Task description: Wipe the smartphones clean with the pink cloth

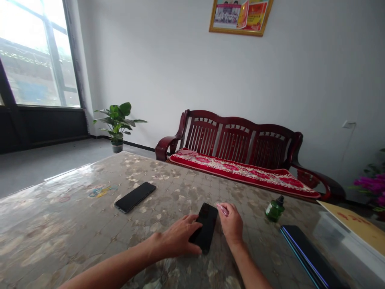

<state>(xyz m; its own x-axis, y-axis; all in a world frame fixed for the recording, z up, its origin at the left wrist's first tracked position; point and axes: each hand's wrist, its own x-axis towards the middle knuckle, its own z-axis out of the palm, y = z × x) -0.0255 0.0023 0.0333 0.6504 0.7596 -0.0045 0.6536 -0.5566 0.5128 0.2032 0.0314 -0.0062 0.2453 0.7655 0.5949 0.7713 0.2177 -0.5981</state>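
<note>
A black phone [208, 228] lies flat on the patterned tabletop [162, 200], its screen dark. My left hand [183, 236] rests at the phone's left edge with its fingers apart, the fingertips touching it. Just right of the phone, my right hand [231, 222] is closed around a small pink-and-white item [223, 209], which pokes out between thumb and fingers. A second dark phone [135, 197] lies farther left, beyond my left forearm.
Colored rubber bands [100, 191] lie at the left. On the right are a green bottle [274, 209], stacked phones [309, 257] and a clear box [345, 241] with a yellow envelope [356, 224]. A red wooden bench [234, 140] stands behind the table.
</note>
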